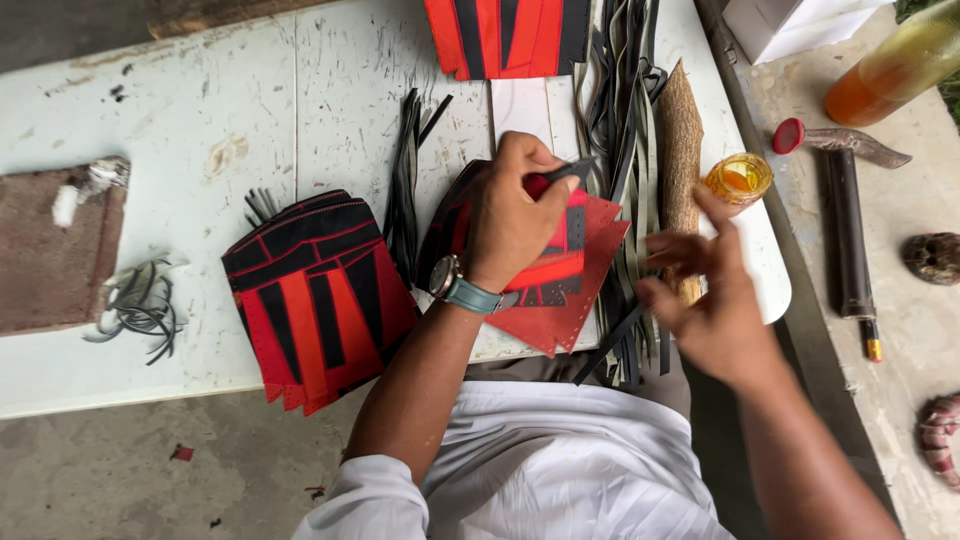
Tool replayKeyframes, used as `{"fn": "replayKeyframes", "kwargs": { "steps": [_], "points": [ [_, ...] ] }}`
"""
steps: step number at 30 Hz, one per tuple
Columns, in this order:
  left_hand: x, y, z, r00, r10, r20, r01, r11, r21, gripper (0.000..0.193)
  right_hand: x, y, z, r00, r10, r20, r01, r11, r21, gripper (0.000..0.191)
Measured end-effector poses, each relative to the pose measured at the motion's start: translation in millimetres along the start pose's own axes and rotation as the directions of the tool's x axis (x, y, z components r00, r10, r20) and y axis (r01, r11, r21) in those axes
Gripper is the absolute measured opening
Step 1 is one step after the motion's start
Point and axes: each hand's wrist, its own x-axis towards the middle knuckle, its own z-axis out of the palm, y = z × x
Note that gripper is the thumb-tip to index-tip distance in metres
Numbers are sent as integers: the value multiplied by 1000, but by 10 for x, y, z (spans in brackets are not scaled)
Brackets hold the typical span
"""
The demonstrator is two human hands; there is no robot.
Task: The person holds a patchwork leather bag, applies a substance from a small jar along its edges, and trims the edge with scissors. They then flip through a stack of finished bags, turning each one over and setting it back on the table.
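Note:
My left hand [515, 215] presses down on a red and black leather piece [565, 285] on the white table [200, 120] and pinches a thin dark strip [572, 170] between thumb and fingers. My right hand [700, 290] hovers blurred to the right of the piece, fingers apart, just in front of a rough brown stick [680, 150] and over a bundle of dark leather strips [625, 120]. It seems to hold nothing. A watch with a teal strap is on my left wrist.
Another red and black panel [315, 295] lies at the left, a third [505, 35] at the table's far edge. A small jar of orange liquid [738, 178], a red cap [787, 136], a dark tool [850, 230], a bottle [895, 65] and a brown pad [55, 245] lie around.

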Motion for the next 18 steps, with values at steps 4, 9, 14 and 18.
{"fn": "replayKeyframes", "kwargs": {
  "steps": [4,9,14,18],
  "points": [
    [19,114,-120,993,-64,-98,43,980,-195,35,-128,79,479,996,48,70,-65,962,265,117],
    [76,165,-339,953,-1,-304,-109,932,-345,39,-97,-34,599,999,17,34,-30,899,438,117],
    [61,8,-561,924,-131,-359,59,977,-204,41,18,-49,616,999,41,10,-41,887,460,116],
    [47,11,-694,891,-352,-285,340,936,-92,53,206,128,638,996,70,56,-90,806,585,111]
  ]
}}
